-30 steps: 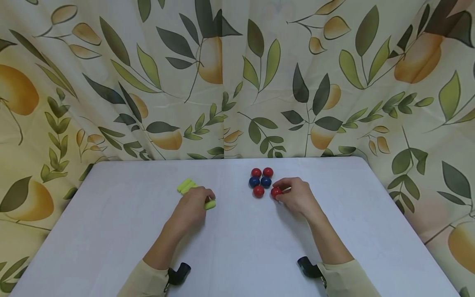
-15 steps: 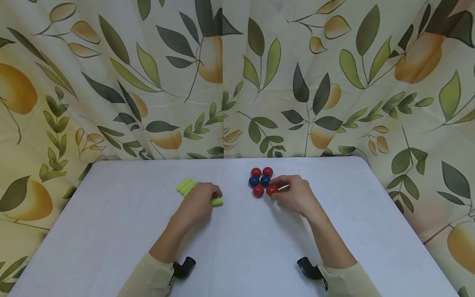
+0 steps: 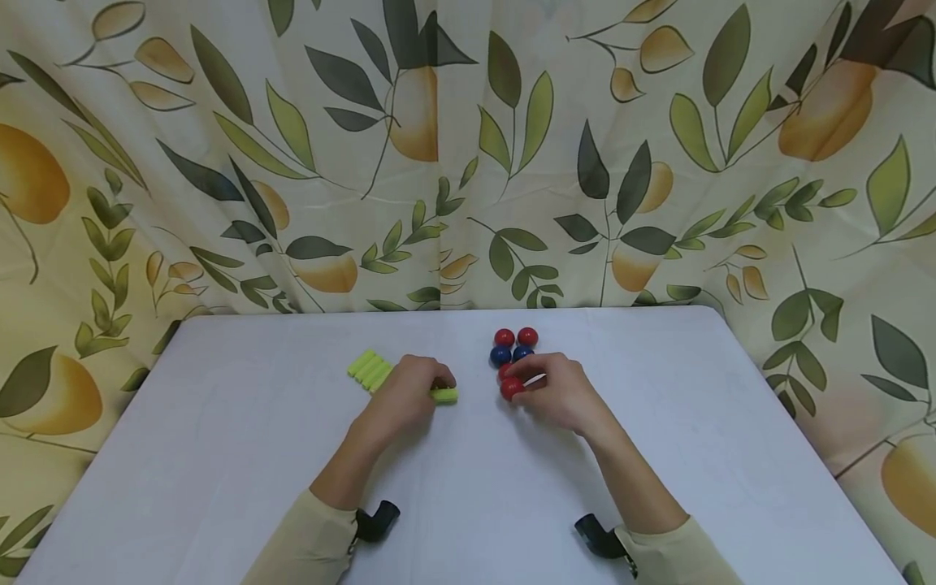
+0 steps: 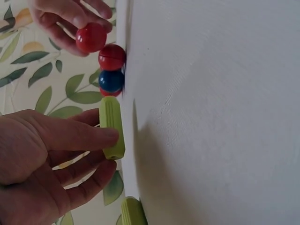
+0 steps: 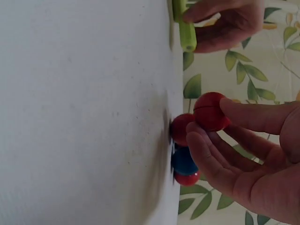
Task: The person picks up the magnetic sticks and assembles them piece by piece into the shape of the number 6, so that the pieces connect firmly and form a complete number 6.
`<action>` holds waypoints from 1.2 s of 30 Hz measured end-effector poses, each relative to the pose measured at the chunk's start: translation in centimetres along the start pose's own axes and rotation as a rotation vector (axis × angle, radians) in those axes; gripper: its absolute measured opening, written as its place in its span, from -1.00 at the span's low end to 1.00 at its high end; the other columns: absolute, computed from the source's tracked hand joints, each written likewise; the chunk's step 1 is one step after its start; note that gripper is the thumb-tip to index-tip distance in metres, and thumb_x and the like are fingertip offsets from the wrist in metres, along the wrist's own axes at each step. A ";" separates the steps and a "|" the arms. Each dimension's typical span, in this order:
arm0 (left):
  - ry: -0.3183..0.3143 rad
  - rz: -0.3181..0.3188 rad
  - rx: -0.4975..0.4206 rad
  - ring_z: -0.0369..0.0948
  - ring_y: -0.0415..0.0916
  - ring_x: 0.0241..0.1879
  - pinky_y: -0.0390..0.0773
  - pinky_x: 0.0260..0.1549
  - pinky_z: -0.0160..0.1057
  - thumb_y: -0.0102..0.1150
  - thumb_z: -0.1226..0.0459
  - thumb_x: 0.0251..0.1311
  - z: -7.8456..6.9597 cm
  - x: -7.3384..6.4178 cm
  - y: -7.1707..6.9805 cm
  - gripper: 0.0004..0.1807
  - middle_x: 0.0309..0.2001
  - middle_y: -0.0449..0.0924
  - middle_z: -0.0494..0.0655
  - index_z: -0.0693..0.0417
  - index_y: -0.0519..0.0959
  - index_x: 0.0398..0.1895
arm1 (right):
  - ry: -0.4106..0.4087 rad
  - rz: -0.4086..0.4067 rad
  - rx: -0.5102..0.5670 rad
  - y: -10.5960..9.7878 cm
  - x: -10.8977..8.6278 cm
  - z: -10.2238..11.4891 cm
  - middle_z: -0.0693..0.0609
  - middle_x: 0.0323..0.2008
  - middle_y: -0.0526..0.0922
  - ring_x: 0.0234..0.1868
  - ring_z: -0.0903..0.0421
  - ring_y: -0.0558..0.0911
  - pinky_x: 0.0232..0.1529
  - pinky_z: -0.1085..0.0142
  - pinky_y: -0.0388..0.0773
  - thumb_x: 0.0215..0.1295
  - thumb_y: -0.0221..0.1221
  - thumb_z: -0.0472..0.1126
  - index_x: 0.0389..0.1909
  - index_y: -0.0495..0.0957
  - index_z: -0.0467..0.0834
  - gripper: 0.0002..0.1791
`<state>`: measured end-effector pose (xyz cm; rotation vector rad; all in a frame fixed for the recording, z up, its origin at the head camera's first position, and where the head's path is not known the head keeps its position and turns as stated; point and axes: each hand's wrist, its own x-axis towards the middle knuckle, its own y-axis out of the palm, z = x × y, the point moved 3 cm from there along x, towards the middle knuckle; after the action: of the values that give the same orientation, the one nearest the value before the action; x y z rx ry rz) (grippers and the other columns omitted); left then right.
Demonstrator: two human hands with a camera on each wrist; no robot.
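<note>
My left hand (image 3: 409, 394) pinches a lime-green grooved stick (image 4: 111, 124) between thumb and fingers, just above the white surface. Behind and left of it lie several matching green sticks (image 3: 368, 367) side by side in a slanting row, partly covered by the hand in the head view. With thumb and fingertips, my right hand (image 3: 556, 392) holds a glossy red ball (image 5: 210, 111) at the near end of a ball cluster. That cluster has red balls (image 3: 504, 337) at the back and blue balls (image 3: 500, 356) in front of them. Another red ball (image 4: 112, 57) is partly hidden behind my right fingers.
A white cloth-covered table (image 3: 468, 496) spreads beneath both hands. Behind it hangs a curtain (image 3: 468, 244) printed with fruit and leaves. Black wrist cameras (image 3: 378, 521) sit at both beige sleeve cuffs.
My left hand has moved right with the green stick, uncovering more of the row. My right hand has carried its red ball left and nearer, in front of the other red ball.
</note>
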<state>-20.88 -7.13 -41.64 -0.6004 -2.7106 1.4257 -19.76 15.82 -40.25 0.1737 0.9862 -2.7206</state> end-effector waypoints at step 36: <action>0.154 0.055 -0.010 -0.18 0.60 -0.14 0.63 0.07 -0.15 0.29 0.58 0.16 -1.9 1.1 1.7 -0.63 -0.13 0.78 -0.08 0.11 0.79 -0.02 | 0.015 0.009 -0.029 2.4 0.6 0.1 -0.01 -0.16 0.77 -0.21 0.08 0.70 -0.17 0.23 0.72 0.19 0.43 -0.37 -0.06 0.75 -0.11 -0.71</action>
<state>-20.99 -4.34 -42.06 -0.7567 -2.6032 1.3177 -19.69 13.89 -41.71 0.1928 1.0259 -2.6995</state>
